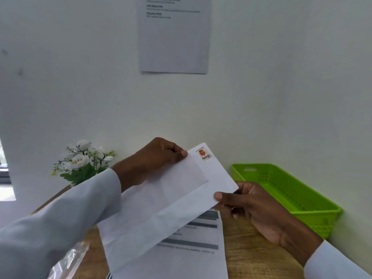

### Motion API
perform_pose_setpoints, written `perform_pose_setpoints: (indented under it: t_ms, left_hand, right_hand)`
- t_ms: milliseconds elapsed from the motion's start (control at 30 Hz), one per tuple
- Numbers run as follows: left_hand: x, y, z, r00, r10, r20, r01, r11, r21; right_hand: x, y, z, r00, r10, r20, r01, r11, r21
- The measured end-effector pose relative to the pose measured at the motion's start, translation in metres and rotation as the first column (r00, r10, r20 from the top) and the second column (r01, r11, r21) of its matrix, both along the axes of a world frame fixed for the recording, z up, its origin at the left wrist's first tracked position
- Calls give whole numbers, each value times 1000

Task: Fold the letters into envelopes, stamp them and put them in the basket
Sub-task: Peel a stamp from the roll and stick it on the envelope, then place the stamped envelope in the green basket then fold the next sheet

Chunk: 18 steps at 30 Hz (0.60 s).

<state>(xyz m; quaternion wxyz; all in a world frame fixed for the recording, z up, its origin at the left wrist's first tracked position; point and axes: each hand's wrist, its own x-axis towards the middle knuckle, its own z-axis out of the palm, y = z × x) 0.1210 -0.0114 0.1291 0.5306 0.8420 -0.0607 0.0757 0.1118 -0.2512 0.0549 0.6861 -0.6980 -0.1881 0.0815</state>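
Both hands have the long white paper envelope (169, 200) up off the wooden worktop (247, 252), tilted; the left hand (155, 158) pinches its top edge beside the small red-and-orange stamp (203, 154), thumb curled on the paper; the right hand (253, 206) has a closed grip on the lower right corner. Below lie printed white letter sheets (191, 250); the lime-green perforated plastic basket (291, 194) sits at the worktop's right edge against the wall, white artificial flowers (82, 160) at the back left corner.

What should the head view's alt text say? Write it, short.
Both hands hold a stamped white envelope above printed letters on a wooden desk: left hand pinching its top edge, right hand its right end. An empty green basket sits right.
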Motion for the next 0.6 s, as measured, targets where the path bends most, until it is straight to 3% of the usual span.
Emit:
perform_pose_setpoints:
  t_ms: [100,267,467,600]
  left_hand:
    - [4,-10,9,1000,6,-3,-7,978,-207]
    - [18,-42,18,999,-39,-5,29,810,-586]
    - [41,-78,25,991,-76,108,129,732,-669]
    - [57,-108,27,982,-118,147,185,745,-641]
  right_hand:
    - [1,0,5,998,-62,-28,66,982,174]
    - [2,-5,17,987,-162,5,155,952,264]
    - [29,-50,64,921,-388,38,352,869,347]
    - [55,-91,83,843,-535,55,491,807,328]
